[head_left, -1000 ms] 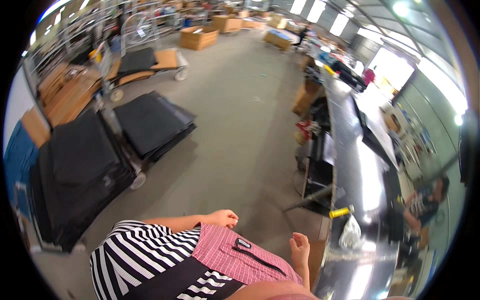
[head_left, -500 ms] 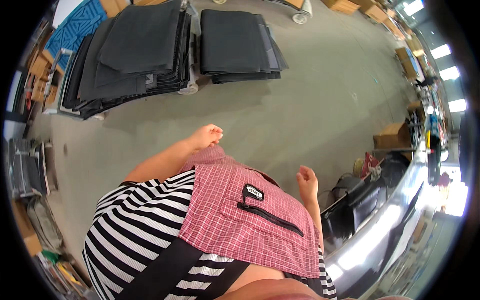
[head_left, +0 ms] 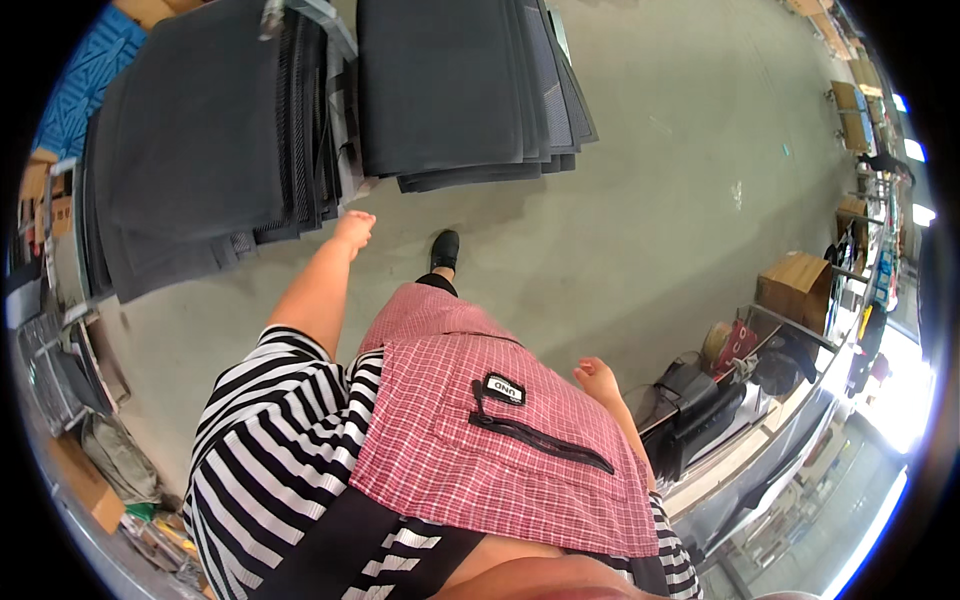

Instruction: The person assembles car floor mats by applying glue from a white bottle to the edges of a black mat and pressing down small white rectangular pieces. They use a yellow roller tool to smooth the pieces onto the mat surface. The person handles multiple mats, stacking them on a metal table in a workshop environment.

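My left hand (head_left: 354,231) is stretched forward with its fingers loosely curled and nothing visible in them. It is just short of the near edge of a thick stack of dark sheets (head_left: 200,130), below a metal upright (head_left: 325,20); whether it touches them I cannot tell. A second stack of dark sheets (head_left: 440,90) hangs to the right of the first, its layers uneven at the edge. My right hand (head_left: 597,378) hangs low beside my pink checked apron (head_left: 510,450), empty, fingers loose and somewhat apart.
My black shoe (head_left: 445,250) steps on the grey-green floor (head_left: 680,200). On the right, a rack (head_left: 730,450) bears black items and a cardboard box (head_left: 795,290). A blue patterned panel (head_left: 90,75) stands at the far left, and a grey bag (head_left: 120,460) at the lower left.
I have stepped toward the stacks, which now appear nearer and larger. My left hand has swung forward and left; my right hand has dropped back slightly.
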A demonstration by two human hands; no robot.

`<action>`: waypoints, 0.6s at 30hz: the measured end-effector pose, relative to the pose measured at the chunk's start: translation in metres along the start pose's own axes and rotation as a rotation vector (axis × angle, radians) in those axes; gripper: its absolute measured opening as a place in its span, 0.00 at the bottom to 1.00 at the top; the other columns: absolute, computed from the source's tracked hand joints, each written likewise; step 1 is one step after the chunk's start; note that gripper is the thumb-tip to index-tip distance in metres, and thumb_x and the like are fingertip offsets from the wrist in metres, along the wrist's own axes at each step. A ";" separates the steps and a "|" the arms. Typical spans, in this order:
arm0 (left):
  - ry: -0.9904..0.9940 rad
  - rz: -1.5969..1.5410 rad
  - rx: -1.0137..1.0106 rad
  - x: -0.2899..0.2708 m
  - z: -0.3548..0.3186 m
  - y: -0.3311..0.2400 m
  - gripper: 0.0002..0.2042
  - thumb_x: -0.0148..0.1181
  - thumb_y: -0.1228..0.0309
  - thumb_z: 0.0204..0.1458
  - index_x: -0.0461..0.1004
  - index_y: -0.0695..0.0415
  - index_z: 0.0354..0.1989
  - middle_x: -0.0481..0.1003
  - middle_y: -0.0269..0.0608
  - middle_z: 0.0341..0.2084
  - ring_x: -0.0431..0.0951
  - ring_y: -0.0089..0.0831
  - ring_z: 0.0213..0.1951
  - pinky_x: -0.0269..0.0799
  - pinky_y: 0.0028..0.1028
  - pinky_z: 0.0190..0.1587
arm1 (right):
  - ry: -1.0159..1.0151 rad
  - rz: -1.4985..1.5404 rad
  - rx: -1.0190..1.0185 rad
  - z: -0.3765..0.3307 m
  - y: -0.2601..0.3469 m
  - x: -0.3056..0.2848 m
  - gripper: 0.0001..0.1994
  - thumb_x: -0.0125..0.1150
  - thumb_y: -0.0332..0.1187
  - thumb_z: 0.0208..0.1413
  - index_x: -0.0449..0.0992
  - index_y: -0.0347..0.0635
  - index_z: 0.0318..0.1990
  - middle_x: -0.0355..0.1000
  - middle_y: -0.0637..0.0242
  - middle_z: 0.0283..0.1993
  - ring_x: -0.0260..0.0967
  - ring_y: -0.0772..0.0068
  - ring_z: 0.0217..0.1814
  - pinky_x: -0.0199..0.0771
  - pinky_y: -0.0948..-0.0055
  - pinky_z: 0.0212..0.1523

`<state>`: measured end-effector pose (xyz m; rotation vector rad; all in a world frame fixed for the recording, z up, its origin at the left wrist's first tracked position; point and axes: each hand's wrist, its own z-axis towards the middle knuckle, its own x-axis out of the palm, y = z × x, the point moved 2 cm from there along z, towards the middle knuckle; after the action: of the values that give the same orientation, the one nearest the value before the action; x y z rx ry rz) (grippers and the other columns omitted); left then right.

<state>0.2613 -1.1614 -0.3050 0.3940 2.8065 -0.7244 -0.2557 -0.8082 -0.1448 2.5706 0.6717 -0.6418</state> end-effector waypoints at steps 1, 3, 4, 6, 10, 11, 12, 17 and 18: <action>-0.001 -0.028 0.028 -0.004 0.028 -0.020 0.12 0.64 0.63 0.58 0.74 0.53 0.47 0.75 0.31 0.34 0.73 0.25 0.31 0.70 0.28 0.31 | -0.017 0.049 0.019 0.013 0.009 -0.009 0.19 0.66 0.36 0.56 0.77 0.37 0.53 0.79 0.53 0.51 0.78 0.62 0.53 0.77 0.67 0.52; -0.001 -0.089 0.073 -0.005 0.078 -0.050 0.12 0.64 0.63 0.59 0.74 0.54 0.47 0.75 0.31 0.35 0.73 0.25 0.32 0.71 0.28 0.32 | -0.047 0.136 0.065 0.034 0.030 -0.027 0.19 0.65 0.35 0.56 0.77 0.37 0.53 0.79 0.53 0.50 0.78 0.62 0.52 0.77 0.67 0.52; -0.012 -0.116 0.083 -0.004 0.099 -0.069 0.13 0.64 0.63 0.59 0.74 0.54 0.48 0.76 0.32 0.35 0.73 0.25 0.32 0.71 0.29 0.33 | -0.083 0.169 0.064 0.049 0.045 -0.034 0.18 0.65 0.35 0.57 0.77 0.37 0.53 0.80 0.55 0.49 0.78 0.63 0.52 0.77 0.67 0.53; -0.064 -0.114 0.100 -0.003 0.142 -0.099 0.17 0.64 0.63 0.60 0.74 0.57 0.54 0.78 0.36 0.41 0.76 0.28 0.40 0.73 0.32 0.42 | -0.033 0.195 0.052 0.076 0.064 -0.036 0.18 0.64 0.35 0.57 0.77 0.37 0.53 0.80 0.56 0.48 0.78 0.64 0.51 0.77 0.67 0.53; -0.228 -0.039 0.188 -0.006 0.224 -0.122 0.36 0.63 0.61 0.60 0.55 0.66 0.71 0.66 0.53 0.66 0.67 0.44 0.66 0.61 0.35 0.67 | 0.121 0.213 -0.032 0.152 0.121 -0.038 0.18 0.65 0.36 0.58 0.77 0.37 0.53 0.80 0.56 0.48 0.78 0.64 0.51 0.77 0.67 0.54; -0.261 -0.024 0.149 -0.009 0.243 -0.120 0.40 0.63 0.60 0.59 0.50 0.66 0.73 0.62 0.54 0.69 0.63 0.45 0.69 0.59 0.35 0.68 | 0.146 0.192 -0.045 0.171 0.135 -0.038 0.18 0.65 0.36 0.58 0.77 0.38 0.53 0.80 0.55 0.48 0.78 0.64 0.51 0.76 0.67 0.54; -0.284 0.058 0.129 -0.011 0.265 -0.118 0.44 0.64 0.58 0.58 0.45 0.65 0.75 0.57 0.56 0.71 0.58 0.44 0.72 0.56 0.36 0.70 | 0.167 0.178 -0.060 0.198 0.151 -0.034 0.18 0.65 0.36 0.58 0.77 0.38 0.54 0.80 0.55 0.47 0.78 0.63 0.51 0.76 0.67 0.54; -0.093 -0.264 0.186 -0.013 0.295 -0.125 0.44 0.73 0.56 0.48 0.58 0.60 0.71 0.67 0.53 0.65 0.68 0.47 0.65 0.61 0.40 0.67 | 0.223 0.124 -0.091 0.304 0.209 -0.016 0.18 0.63 0.38 0.60 0.77 0.39 0.54 0.80 0.53 0.48 0.78 0.59 0.51 0.76 0.65 0.54; -0.071 -0.244 0.097 -0.012 0.296 -0.124 0.46 0.75 0.55 0.47 0.57 0.59 0.72 0.66 0.52 0.66 0.66 0.47 0.66 0.59 0.42 0.67 | 0.228 0.112 -0.092 0.315 0.223 -0.014 0.17 0.63 0.37 0.61 0.77 0.38 0.54 0.80 0.55 0.48 0.78 0.62 0.50 0.76 0.67 0.54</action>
<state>0.2753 -1.4159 -0.5006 0.0384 2.7884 -0.9085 -0.2498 -1.1444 -0.3341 2.5959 0.6068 -0.2773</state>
